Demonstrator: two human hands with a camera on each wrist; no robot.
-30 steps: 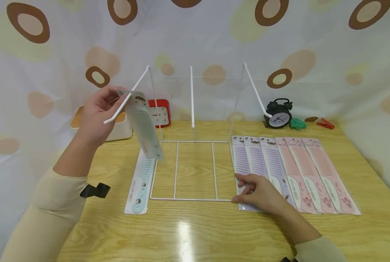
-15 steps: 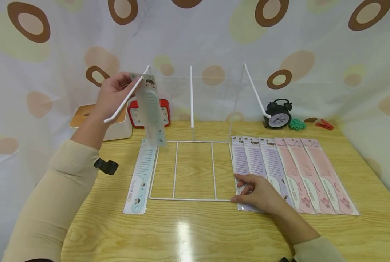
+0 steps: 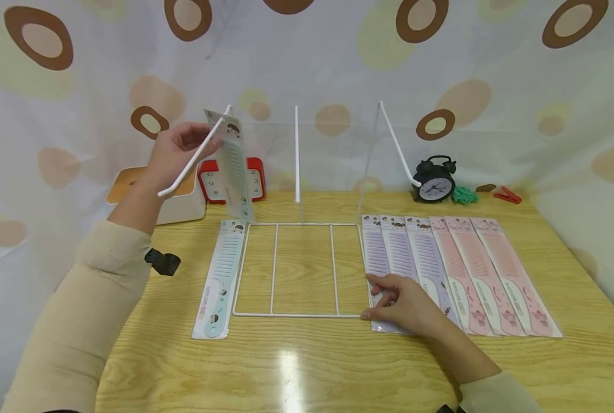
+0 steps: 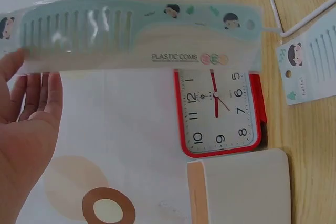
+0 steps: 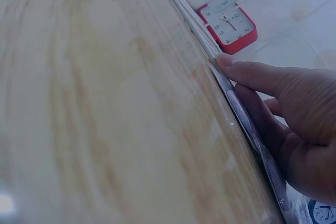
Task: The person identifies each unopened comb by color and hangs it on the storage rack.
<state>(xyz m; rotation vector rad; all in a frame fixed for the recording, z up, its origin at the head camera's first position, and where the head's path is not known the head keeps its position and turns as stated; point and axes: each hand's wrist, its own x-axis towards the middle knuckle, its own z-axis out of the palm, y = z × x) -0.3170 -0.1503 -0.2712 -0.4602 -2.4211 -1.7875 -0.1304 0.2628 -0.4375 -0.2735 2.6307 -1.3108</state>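
My left hand (image 3: 175,152) pinches the top of a packaged pale blue comb (image 3: 234,172) and holds it up beside the left hook (image 3: 193,158) of a white wire rack (image 3: 273,269). The comb hangs down with its header card near the hook's upper end. The left wrist view shows the same comb (image 4: 136,35) at my fingertips (image 4: 37,93). My right hand (image 3: 405,304) rests with relaxed fingers on the leftmost purple comb pack (image 3: 376,252), next to the rack's front right corner. In the right wrist view my thumb (image 5: 252,69) lies along that pack's edge.
A second blue comb pack (image 3: 219,281) lies left of the rack base. Purple and pink comb packs (image 3: 492,269) lie in a row on the right. Behind stand a red clock (image 3: 208,183), a white box (image 3: 178,201), a black alarm clock (image 3: 434,180) and a red clip (image 3: 508,196).
My left hand has lifted the blue comb up and back, from in front of the rack's left hook to near the hook's upper end. The right hand has stayed put.
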